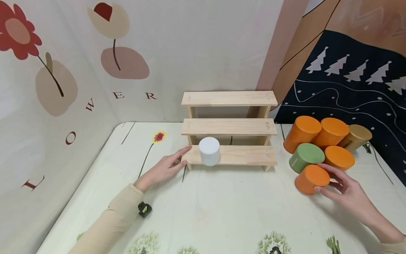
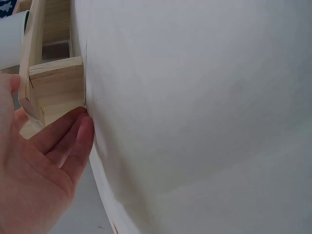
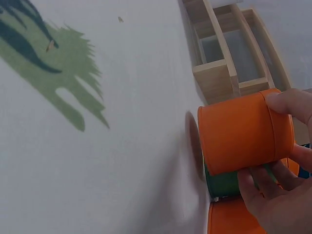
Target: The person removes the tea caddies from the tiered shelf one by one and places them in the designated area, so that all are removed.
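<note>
In the head view, my right hand (image 1: 349, 188) grips a short orange canister (image 1: 312, 180) between thumb and fingers. The right wrist view has this orange canister (image 3: 239, 134) a little off the table, its shadow beside it. My left hand (image 1: 165, 167) rests at the left end of a three-tier wooden shelf (image 1: 244, 155), touching the lowest board with fairly straight fingers. On that board, left of its middle, stands a white canister (image 1: 209, 151). Right beside the held canister is a green canister (image 1: 306, 157).
Behind the green canister stand two tall orange canisters (image 1: 302, 134), a shorter orange canister (image 1: 339, 157) and a gold canister (image 1: 356, 135). A patterned cloth covers the table (image 1: 215, 208). Printed fabric (image 1: 203, 46) hangs behind the shelf, with dark tree-print cloth (image 1: 352, 88) at right.
</note>
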Tool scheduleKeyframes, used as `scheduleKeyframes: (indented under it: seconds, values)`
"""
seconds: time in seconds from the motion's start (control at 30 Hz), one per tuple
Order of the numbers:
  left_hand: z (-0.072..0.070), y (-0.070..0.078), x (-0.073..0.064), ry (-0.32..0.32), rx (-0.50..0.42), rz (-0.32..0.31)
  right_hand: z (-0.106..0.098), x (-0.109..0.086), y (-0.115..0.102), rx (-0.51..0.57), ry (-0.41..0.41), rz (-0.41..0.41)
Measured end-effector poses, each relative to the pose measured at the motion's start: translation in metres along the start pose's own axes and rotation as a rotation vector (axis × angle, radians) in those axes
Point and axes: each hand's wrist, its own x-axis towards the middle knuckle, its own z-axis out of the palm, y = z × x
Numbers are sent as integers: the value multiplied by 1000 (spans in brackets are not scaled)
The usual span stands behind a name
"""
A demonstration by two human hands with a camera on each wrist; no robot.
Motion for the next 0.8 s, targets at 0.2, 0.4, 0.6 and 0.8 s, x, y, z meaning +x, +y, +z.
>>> scheduleKeyframes:
  seconds: [0.2,0.4,0.6,0.8]
  values:
    - [0,1,0,-2,7,6,-5,0,6,37,-18,19]
    - [-1,1,0,0,9,-6,-6,1,11,69,-21,13]
    - [-2,1,0,-4,6,-10,-5,2,13,54,-7,-8]
    - [-1,1,-1,-4,11,-14,-4,3,11,-32,26,-17]
